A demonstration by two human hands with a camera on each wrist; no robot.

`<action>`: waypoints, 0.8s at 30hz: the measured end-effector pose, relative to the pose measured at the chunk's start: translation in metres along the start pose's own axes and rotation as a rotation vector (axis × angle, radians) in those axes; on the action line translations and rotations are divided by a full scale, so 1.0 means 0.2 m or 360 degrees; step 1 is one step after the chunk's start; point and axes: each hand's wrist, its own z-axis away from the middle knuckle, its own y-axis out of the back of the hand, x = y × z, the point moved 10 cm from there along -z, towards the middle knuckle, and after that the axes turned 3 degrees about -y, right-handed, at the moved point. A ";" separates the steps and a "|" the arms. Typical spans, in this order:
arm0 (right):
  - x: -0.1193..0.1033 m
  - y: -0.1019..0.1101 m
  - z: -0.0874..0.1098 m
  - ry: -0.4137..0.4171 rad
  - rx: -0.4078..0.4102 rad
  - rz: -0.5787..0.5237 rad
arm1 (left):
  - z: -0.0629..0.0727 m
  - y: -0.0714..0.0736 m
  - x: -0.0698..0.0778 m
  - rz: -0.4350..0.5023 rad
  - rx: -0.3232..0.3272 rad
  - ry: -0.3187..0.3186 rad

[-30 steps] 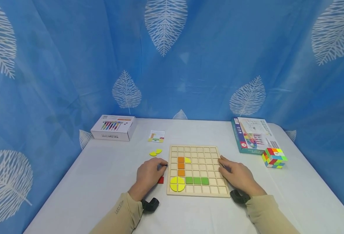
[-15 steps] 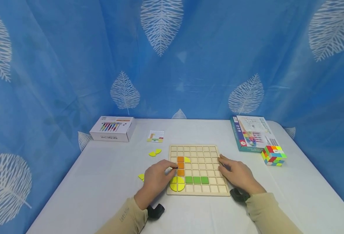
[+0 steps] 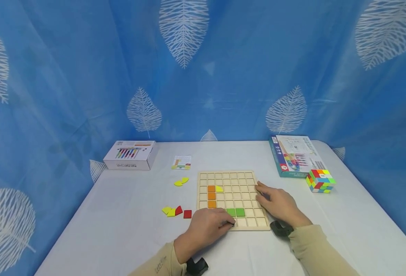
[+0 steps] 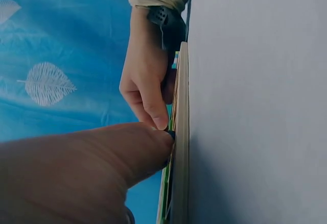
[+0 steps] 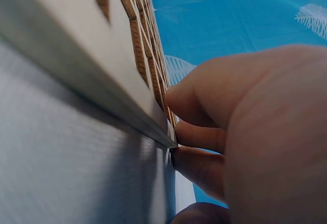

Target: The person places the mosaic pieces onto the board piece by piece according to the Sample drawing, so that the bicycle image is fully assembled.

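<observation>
My left hand (image 3: 209,227) pinches a small dark piece (image 4: 171,133) between thumb and fingertips over the near row of the wooden grid board (image 3: 232,173). Most of that piece is hidden, so its shape cannot be made out. Under the hand, the board's near left corner is covered. On the board sit several orange squares (image 3: 211,196), a yellow quarter circle (image 3: 219,189) and green squares (image 3: 239,212). My right hand (image 3: 279,204) rests on the board's right edge, its fingertips touching the rim (image 5: 153,127) in the right wrist view.
Left of the board lie a red square (image 3: 187,214), a red piece (image 3: 178,210) and yellow pieces (image 3: 171,212). Farther back are two yellow pieces (image 3: 178,183) and a pattern card (image 3: 181,162). A white box (image 3: 129,155), a flat box (image 3: 297,157) and a puzzle cube (image 3: 320,181) stand behind.
My left hand has moved right, from beside the board's left edge, over the orange squares, to the near row, carrying the dark piece. The right hand keeps its place on the board edge.
</observation>
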 end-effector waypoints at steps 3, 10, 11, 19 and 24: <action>0.00 0.00 0.00 0.0004 -0.0001 0.0001 | 0.00 -0.02 -0.01 0.0008 -0.0036 0.0021; 0.00 0.00 0.00 0.0004 -0.0001 0.0006 | 0.00 -0.03 -0.02 0.0045 0.0003 0.0015; 0.00 0.00 0.00 -0.0001 0.0000 0.0006 | 0.00 -0.02 -0.01 0.0038 0.0020 -0.0005; 0.01 0.00 0.00 -0.0002 0.0005 0.0002 | 0.02 0.05 0.08 -0.0041 0.0175 -0.0289; 0.00 0.00 0.00 0.0008 0.0012 -0.0001 | 0.03 0.04 0.11 -0.0136 0.0119 -0.0331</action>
